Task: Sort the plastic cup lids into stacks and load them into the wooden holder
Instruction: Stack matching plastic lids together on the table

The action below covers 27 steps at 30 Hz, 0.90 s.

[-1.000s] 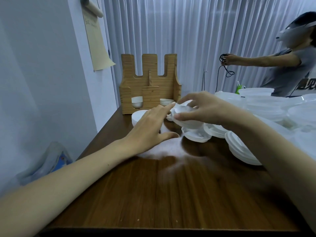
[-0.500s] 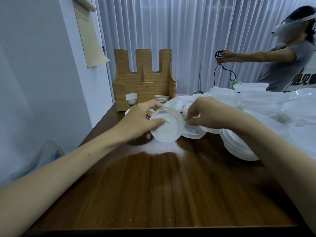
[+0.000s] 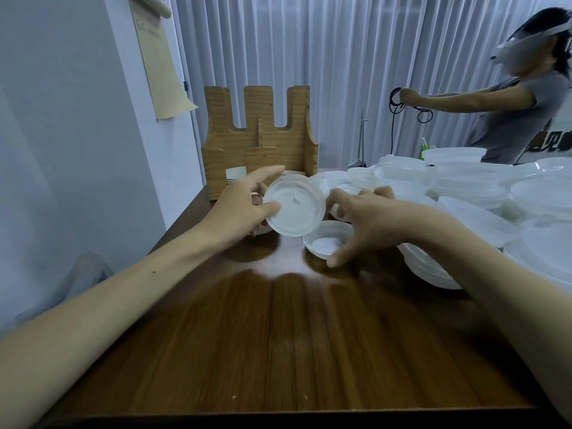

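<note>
My left hand (image 3: 244, 209) grips a translucent white cup lid (image 3: 295, 206) by its left rim, lifted and tilted above the table. Just right of it my right hand (image 3: 368, 221) curls its thumb and fingers round a smaller lid (image 3: 325, 243) that lies on the wood. The wooden holder (image 3: 263, 144) stands at the back left against the wall, with a short stack of small lids (image 3: 236, 174) in its left slot. A big pile of loose white lids (image 3: 464, 193) covers the right side of the table.
The brown wooden table (image 3: 278, 335) runs toward me, its front edge near the bottom. A grey wall with a hanging paper sheet (image 3: 161, 63) lies to the left. Behind the pile, another person (image 3: 510, 113) holds a black cable before the curtain.
My left hand took a lid from the pile area and raised it, tilting it up. My right hand let go there and came down onto a smaller lid on the table.
</note>
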Available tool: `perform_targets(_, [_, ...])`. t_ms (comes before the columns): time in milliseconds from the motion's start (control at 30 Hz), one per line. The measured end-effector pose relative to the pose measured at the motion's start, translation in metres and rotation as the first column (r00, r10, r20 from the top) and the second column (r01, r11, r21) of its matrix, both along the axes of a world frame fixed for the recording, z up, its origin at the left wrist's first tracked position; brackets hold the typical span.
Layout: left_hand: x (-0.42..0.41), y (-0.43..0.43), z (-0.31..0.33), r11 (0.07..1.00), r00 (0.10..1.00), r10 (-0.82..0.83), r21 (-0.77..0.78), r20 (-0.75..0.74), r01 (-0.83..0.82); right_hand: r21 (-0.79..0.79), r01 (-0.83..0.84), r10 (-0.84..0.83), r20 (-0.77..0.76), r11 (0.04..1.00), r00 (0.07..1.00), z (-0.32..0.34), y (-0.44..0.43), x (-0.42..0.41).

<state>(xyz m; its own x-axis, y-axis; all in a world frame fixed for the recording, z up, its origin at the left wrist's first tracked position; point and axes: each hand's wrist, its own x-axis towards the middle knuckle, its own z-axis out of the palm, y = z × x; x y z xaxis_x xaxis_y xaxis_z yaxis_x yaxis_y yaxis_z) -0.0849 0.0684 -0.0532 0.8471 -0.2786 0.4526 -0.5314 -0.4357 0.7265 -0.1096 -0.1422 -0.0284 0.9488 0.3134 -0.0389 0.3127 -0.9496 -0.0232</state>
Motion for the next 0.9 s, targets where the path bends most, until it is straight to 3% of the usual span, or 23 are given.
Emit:
perform_targets(133, [0.004,-0.003,0.006,0.997,0.997,0.075,-0.015,-0.027,-0.076,-0.033,-0.017,0.018,0.025,0.999,1.000,-0.005,0.006,-0.002])
perform_targets(333, [0.013,-0.013,0.023,0.984,0.979,0.043,0.176,-0.198,-0.007,0.205,-0.083,0.041,0.200,0.975,0.979,-0.026,0.010,-0.001])
perform_targets(500, [0.017,-0.031,0.024,0.929,0.992,0.056,0.371,-0.113,-0.010,0.314,-0.139,0.046,0.286,0.939,0.957,-0.029,-0.004,-0.001])
perform_targets(800, [0.024,-0.061,0.021,0.860,0.992,0.055,0.511,-0.116,0.012,0.351,-0.151,0.065,0.246,0.924,0.967,-0.028,-0.009,-0.004])
perform_targets(900, [0.023,-0.065,0.015,0.826,0.998,0.050,0.563,-0.046,-0.015,0.328,-0.142,0.070,0.222,0.934,0.972,-0.027,-0.009,-0.005])
